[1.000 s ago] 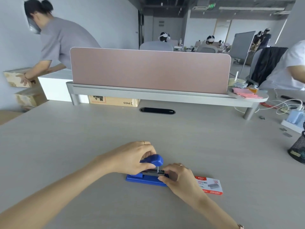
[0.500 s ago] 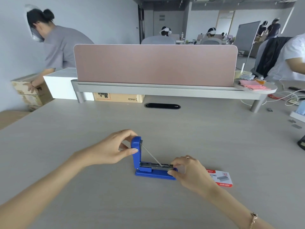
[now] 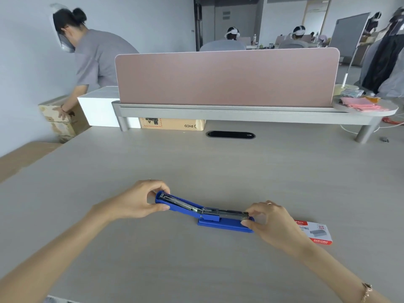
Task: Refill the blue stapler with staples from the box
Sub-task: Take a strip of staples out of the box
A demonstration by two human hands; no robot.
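The blue stapler (image 3: 209, 215) lies on the desk in front of me, swung fully open so its lid stretches out flat to the left and the metal staple channel faces up. My left hand (image 3: 140, 200) pinches the far end of the lid. My right hand (image 3: 269, 221) grips the front end of the base and channel. The white and red staple box (image 3: 317, 234) lies flat on the desk just right of my right hand, partly hidden by it.
A pink divider (image 3: 225, 77) on a grey shelf (image 3: 218, 115) crosses the desk's far side, with a cable slot (image 3: 230, 135) before it. Pink papers (image 3: 360, 103) lie on the shelf's right end. A person (image 3: 94, 55) bends over cardboard boxes at far left.
The stapler lid went from nearly shut, to upright, to folded flat out to the left, carried by my left hand. My right hand stayed on the front end.
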